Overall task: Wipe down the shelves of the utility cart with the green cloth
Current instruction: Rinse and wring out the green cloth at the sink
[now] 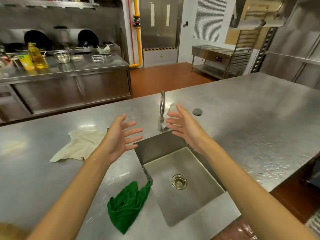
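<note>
In a steel-clad commercial kitchen, a person stands at a long stainless-steel island counter with both bare forearms stretched forward. The left hand and the right hand hover in the air, palms turned toward each other, with all fingers straight and fanned apart. Neither hand holds or touches anything.

The hands hang above the far edge of a square recessed steel sink, on either side of a chrome gooseneck tap. The crumpled dark-green cloth lies on the counter below the left forearm. One corner of it reaches the sink's near left rim.

A rumpled off-white rag lies on the counter just beyond the left wrist. A round grey sink plug sits on the counter to the right of the right hand.

A clear plastic bottle of yellow cooking oil and a yellow packet with a green label stand side by side on the rear worktop. Their print is too small to read. A black-and-yellow hazard stripe crosses the foot of the steel double door. A small yellow warning sticker is fixed below the stripe, and its symbol cannot be made out.
</note>
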`<action>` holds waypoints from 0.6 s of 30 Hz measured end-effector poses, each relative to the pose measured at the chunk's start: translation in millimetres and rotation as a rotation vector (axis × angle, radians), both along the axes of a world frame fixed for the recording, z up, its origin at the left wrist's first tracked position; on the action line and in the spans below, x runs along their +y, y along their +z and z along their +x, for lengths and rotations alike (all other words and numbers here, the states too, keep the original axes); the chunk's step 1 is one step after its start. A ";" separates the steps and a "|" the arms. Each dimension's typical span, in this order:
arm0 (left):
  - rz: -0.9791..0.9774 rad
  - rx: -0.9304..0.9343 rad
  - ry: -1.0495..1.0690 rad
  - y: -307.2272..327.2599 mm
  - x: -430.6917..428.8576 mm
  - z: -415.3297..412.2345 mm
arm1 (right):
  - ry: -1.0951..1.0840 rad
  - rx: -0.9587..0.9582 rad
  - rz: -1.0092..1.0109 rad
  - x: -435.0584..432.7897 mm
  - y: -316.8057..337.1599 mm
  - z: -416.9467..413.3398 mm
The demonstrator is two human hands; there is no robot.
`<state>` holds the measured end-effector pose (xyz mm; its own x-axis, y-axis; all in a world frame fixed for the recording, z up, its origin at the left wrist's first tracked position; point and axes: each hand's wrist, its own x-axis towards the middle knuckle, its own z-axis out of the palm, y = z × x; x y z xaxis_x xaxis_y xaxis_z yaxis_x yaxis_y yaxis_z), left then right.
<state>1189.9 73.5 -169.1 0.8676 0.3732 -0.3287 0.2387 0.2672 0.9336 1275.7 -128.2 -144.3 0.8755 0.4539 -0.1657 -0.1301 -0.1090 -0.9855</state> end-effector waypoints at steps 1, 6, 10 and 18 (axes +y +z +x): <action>-0.008 0.010 0.014 -6.5 8.0 0.2 | 0.007 0.009 -0.015 11.5 -5.0 1.6; -0.037 0.040 0.085 -37.5 46.2 -5.3 | 0.075 0.068 -0.061 58.5 -36.4 8.2; -0.101 0.085 0.132 -66.3 70.0 -16.9 | 0.123 0.123 -0.119 86.1 -72.7 9.3; -0.224 0.229 0.210 -131.9 95.1 -48.9 | 0.209 0.263 -0.233 120.0 -153.7 3.0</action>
